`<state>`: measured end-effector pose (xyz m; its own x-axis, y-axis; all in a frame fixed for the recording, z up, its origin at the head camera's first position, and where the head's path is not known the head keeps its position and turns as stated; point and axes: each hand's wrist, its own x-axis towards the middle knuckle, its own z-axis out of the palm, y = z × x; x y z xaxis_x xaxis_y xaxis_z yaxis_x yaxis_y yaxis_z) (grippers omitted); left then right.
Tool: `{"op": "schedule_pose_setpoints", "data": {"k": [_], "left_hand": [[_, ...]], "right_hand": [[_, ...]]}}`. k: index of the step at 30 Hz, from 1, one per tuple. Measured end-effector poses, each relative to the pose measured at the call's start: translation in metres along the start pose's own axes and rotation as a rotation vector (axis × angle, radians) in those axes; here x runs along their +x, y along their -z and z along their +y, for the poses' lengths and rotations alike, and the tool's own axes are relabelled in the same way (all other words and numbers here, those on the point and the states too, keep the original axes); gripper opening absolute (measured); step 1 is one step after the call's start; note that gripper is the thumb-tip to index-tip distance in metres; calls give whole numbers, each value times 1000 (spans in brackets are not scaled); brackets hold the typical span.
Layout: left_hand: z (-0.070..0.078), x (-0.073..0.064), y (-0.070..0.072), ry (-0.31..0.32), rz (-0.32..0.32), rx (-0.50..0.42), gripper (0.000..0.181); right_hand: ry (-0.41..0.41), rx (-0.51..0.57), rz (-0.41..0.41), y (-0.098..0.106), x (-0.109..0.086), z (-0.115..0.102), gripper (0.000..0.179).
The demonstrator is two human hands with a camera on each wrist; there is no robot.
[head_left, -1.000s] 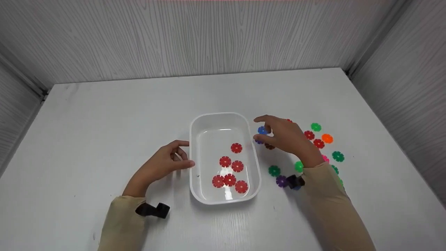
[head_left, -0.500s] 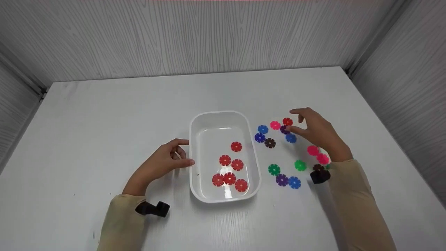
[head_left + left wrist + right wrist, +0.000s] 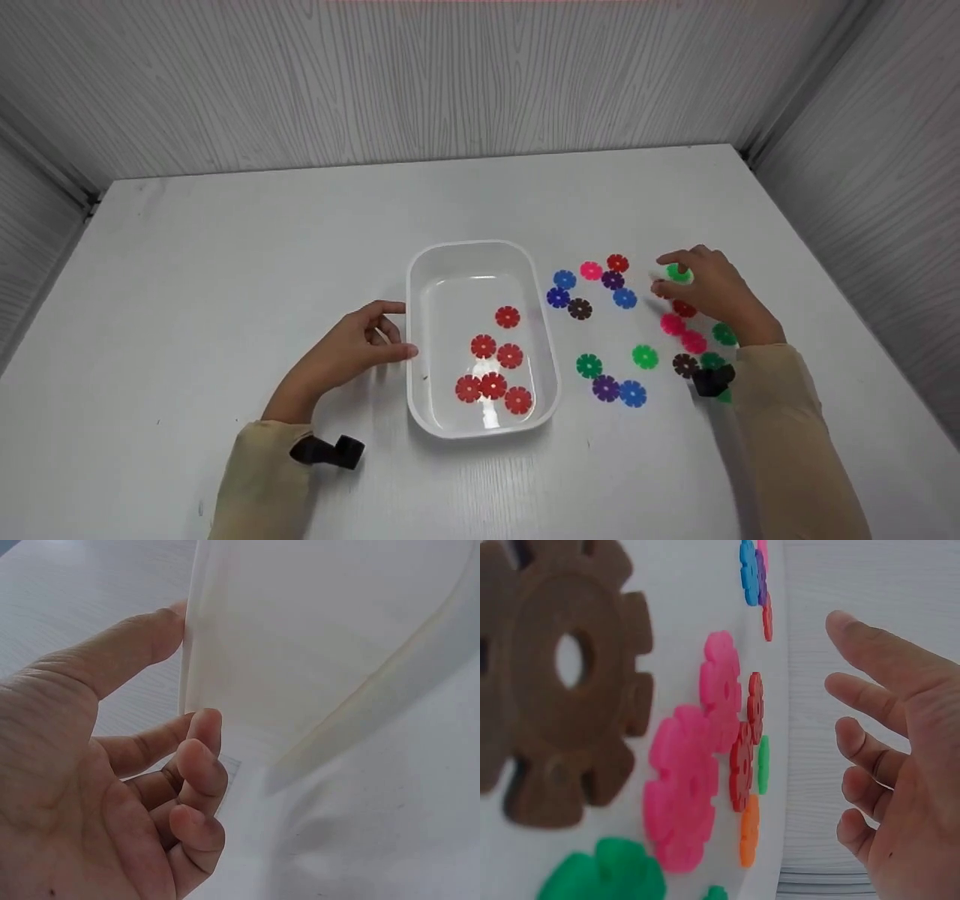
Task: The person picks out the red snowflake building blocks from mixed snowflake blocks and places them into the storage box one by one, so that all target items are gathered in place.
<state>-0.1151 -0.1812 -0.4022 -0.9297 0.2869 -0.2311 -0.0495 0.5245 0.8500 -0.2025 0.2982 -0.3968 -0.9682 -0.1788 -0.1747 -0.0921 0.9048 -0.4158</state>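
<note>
A white plastic tray stands mid-table with several red flower-shaped discs lying flat in its near half. My left hand holds the tray's left wall: the thumb tip laps over the rim, the other fingers lie outside it. In the left wrist view, that hand has its fingers bent against the wall. Above the loose discs on the right, my right hand hovers with thumb and fingers apart and nothing between them. Under it are a red disc and a green disc, both partly covered.
Several more flower discs lie right of the tray: a blue disc, a brown disc, a pink disc and a purple disc. An orange disc shows only in the right wrist view. A panelled wall rises behind the table.
My right hand has moved rightward from beside the tray's right rim, past the middle discs, to the red and green discs. The left hand and the tray stay put.
</note>
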Motion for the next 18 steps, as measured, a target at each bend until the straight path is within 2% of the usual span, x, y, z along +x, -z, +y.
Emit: {"op": "schedule_pose_setpoints", "data": {"k": [9,13,18], "left_hand": [[0,1,-1,5,-1,4,65],[1,0,-1,1,-2,6,65],[2,-1,0,5,-2,14,65]], "right_hand": [[-58,-38,-70,-1,0,10,58],[-40,-65,-85,-2,-1,10,57],[-5,-149,-63,-2,-2,8,51]]}}
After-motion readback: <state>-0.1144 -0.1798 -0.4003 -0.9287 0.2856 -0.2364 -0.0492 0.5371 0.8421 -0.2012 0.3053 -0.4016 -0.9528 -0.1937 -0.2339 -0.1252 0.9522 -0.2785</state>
